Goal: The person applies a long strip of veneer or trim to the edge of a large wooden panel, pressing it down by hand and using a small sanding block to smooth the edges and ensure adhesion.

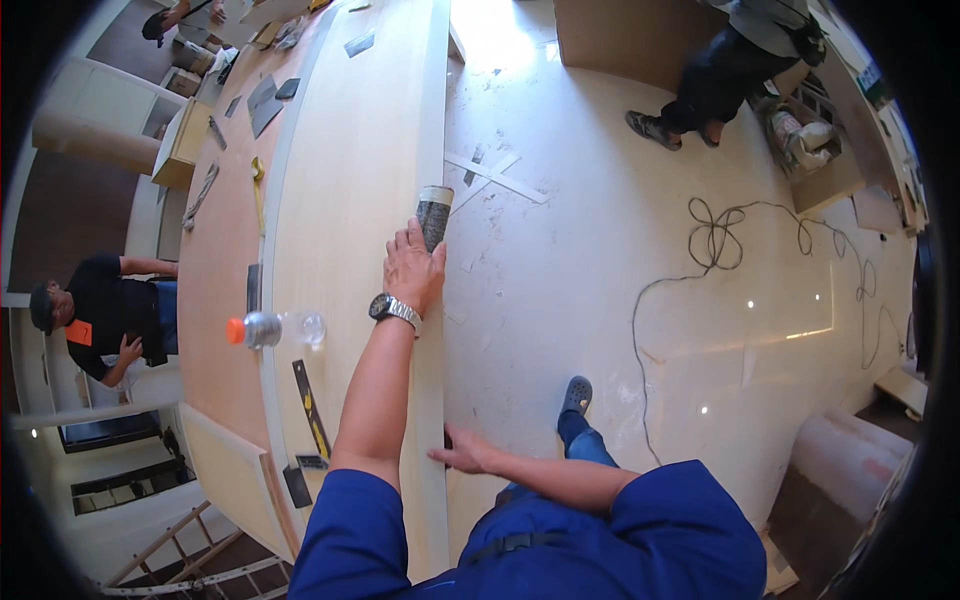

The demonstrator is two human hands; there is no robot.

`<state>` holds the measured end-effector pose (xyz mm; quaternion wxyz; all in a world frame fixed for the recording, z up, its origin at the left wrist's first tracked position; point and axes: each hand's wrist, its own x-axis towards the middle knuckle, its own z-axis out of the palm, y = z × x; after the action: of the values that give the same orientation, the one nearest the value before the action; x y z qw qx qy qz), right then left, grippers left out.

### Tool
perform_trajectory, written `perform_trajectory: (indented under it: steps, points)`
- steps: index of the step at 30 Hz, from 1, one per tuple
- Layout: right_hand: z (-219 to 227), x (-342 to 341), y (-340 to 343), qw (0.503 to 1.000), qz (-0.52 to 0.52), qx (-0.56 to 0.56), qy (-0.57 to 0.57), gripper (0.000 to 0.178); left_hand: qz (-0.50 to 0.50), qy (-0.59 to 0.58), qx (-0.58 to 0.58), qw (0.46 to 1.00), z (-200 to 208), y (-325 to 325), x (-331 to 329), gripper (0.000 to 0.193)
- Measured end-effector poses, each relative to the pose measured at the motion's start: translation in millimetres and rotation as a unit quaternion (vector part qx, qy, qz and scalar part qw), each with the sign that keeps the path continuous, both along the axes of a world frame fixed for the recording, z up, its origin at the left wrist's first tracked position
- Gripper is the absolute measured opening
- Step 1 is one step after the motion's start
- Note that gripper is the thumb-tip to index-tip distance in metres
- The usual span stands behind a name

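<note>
My left hand (413, 268), a metal watch on its wrist, presses along the right edge of a long pale wooden panel (345, 170). Its fingers lie over a dark grey, speckled, roll-shaped piece (433, 215) with a pale end, partly hidden by the hand. Lower down, my right hand (465, 450) touches the panel's edge with fingers stretched out, holding nothing I can see. Left of my forearm lie a clear plastic bottle (265, 330) with an orange cap, a black and yellow try square (311, 415) and a flat dark scraper-like piece (297, 487).
A reddish-brown board (225, 270) adjoins the panel, bearing dark sheets (265, 105) and a yellow strip (258, 190). A cable (640, 300) winds across the floor at right. People stand at left (115, 315), top right (730, 75) and top left (185, 20).
</note>
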<state>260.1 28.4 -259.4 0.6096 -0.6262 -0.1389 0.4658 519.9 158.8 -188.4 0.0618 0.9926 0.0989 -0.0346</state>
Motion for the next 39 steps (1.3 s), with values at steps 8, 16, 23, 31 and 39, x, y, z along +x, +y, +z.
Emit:
perform_trajectory:
  steps: [8, 16, 23, 31, 39]
  points:
    - [-1.3, 44.2, -6.1, 0.982, 0.18, 0.018, 0.049, 0.065, -0.006, 0.013, -0.002, 1.0, 4.8, 3.9, 93.3, 0.068]
    - [-1.0, 284.8, 5.7, 0.989, -0.142, -0.043, -0.014, 0.085, -0.013, -0.027, -0.033, 0.999, -1.4, 9.8, 125.2, 0.067]
    - [12.1, 350.9, 24.2, 0.988, -0.098, -0.031, 0.116, 0.045, -0.012, -0.008, -0.072, 0.997, 2.2, 17.4, 132.7, 0.068]
    - [14.0, 369.6, 25.6, 0.988, -0.028, -0.069, 0.133, 0.047, -0.023, -0.008, -0.063, 0.998, 2.8, 26.2, 262.1, 0.068]
    - [8.5, 427.7, 24.0, 0.93, 0.293, -0.012, 0.22, 0.059, -0.023, -0.01, -0.03, 0.999, 1.0, 38.5, 416.8, 0.068]
